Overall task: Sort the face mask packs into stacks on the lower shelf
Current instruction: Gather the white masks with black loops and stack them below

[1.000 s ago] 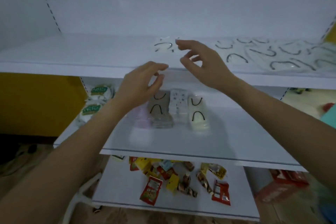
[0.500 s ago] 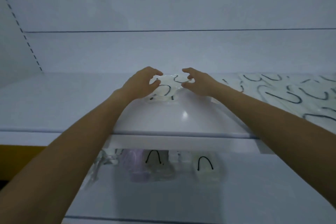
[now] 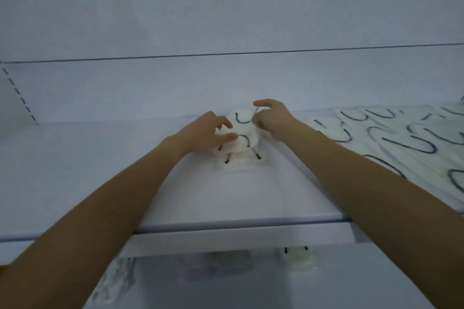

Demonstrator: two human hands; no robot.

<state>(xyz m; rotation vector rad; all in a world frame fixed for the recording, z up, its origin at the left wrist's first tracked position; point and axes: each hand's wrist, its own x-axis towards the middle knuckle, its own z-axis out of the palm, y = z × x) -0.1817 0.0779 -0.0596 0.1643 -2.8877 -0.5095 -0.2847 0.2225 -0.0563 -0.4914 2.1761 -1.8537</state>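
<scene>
A small pile of white face mask packs with black ear loops lies on the upper shelf. My left hand grips the pile's left side, thumb on top. My right hand pinches the top pack's right edge, which is lifted and tilted. More white mask packs are spread over the right of this shelf. On the lower shelf, under the upper shelf's front edge, a white stack and a darker stack show only partly.
The white back wall rises right behind the pile. The upper shelf's front lip crosses the view between my forearms. A clear plastic pack lies at the lower shelf's left.
The view has tilted up and moved closer to the upper shelf. Both hands went from hovering to closing on the pile, and the top pack is now lifted at its right edge.
</scene>
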